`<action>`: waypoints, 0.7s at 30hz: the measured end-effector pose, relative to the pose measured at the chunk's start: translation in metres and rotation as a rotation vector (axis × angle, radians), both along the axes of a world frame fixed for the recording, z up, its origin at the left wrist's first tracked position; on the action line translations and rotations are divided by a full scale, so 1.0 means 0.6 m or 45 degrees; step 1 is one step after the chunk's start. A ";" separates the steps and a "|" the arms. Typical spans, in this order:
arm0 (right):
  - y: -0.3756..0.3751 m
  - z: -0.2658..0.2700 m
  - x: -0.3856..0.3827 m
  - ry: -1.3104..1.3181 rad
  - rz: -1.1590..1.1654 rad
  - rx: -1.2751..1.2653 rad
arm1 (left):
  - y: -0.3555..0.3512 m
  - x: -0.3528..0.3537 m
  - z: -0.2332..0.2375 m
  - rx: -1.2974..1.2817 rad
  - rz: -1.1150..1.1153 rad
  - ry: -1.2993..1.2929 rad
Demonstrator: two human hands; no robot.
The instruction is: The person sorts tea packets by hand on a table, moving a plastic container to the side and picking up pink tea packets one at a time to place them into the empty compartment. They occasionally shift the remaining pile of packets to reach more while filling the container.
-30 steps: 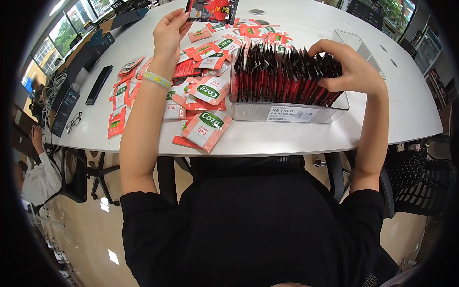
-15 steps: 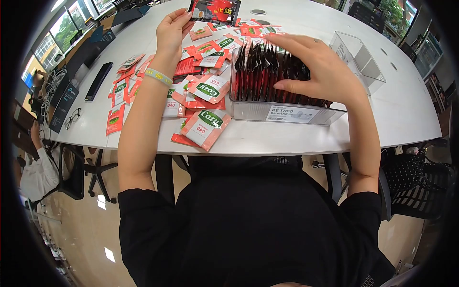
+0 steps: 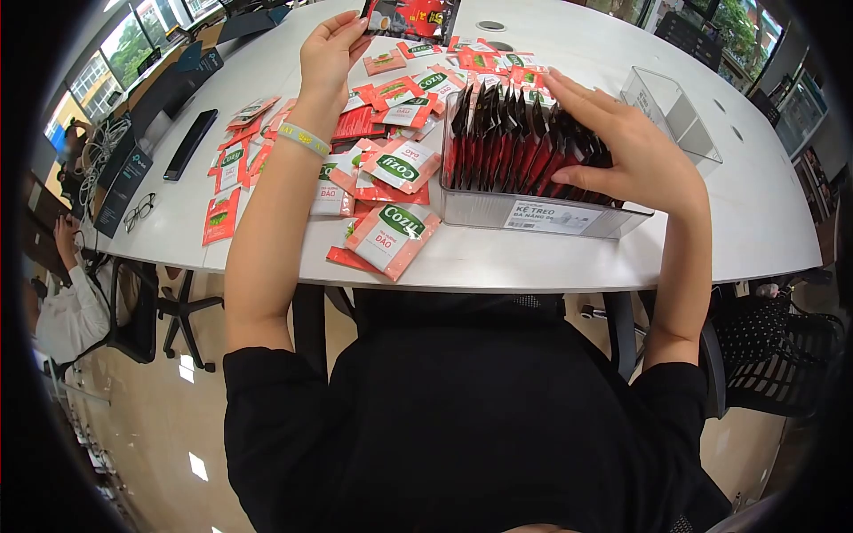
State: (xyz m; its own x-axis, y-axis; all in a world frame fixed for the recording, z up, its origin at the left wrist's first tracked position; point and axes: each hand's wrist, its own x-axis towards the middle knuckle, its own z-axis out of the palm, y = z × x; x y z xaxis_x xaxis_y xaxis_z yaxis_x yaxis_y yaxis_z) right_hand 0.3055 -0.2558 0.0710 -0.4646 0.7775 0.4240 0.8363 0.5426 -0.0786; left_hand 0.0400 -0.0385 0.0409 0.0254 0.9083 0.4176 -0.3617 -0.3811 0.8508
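Observation:
My left hand (image 3: 333,55) pinches the edge of a black and red sachet (image 3: 413,18), raised at the far side of the table. A clear plastic box (image 3: 471,211) with a white label holds a tight row of upright black and red sachets (image 3: 502,142). Over the right part of that row spreads my right hand (image 3: 626,147), thumb on the near side and fingers stretched toward the far side. Its thumb appears to touch the sachets. Pink and red Cozy tea sachets (image 3: 393,233) lie in a loose pile left of the box.
Behind the box on the right stands another clear container (image 3: 680,124). A black phone-like slab (image 3: 191,144) and glasses (image 3: 139,211) lie on the left of the white table (image 3: 524,271). A seated person in a white sleeve (image 3: 75,311) is at far left.
My right hand has slid to the right along the row, uncovering more sachets. My left hand still holds its sachet up. The view has shifted slightly.

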 end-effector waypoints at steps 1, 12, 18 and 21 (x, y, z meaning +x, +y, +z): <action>0.000 0.002 -0.001 0.001 0.001 -0.001 | 0.000 -0.001 0.000 -0.001 0.001 0.000; 0.003 0.000 -0.008 -0.046 0.057 0.037 | 0.003 -0.001 -0.002 -0.004 -0.004 0.000; 0.000 0.003 -0.006 0.029 -0.133 -0.074 | 0.001 0.000 -0.002 0.006 -0.003 -0.003; 0.002 -0.005 -0.008 -0.026 -0.183 -0.019 | 0.002 -0.001 -0.003 0.009 0.001 0.006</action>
State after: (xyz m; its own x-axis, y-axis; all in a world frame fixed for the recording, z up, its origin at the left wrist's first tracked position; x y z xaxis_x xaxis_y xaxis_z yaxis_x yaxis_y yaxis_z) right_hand 0.3008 -0.2545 0.0678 -0.3563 0.8429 0.4033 0.9070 0.4158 -0.0676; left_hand 0.0395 -0.0372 0.0393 0.0264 0.9052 0.4242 -0.3572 -0.3878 0.8497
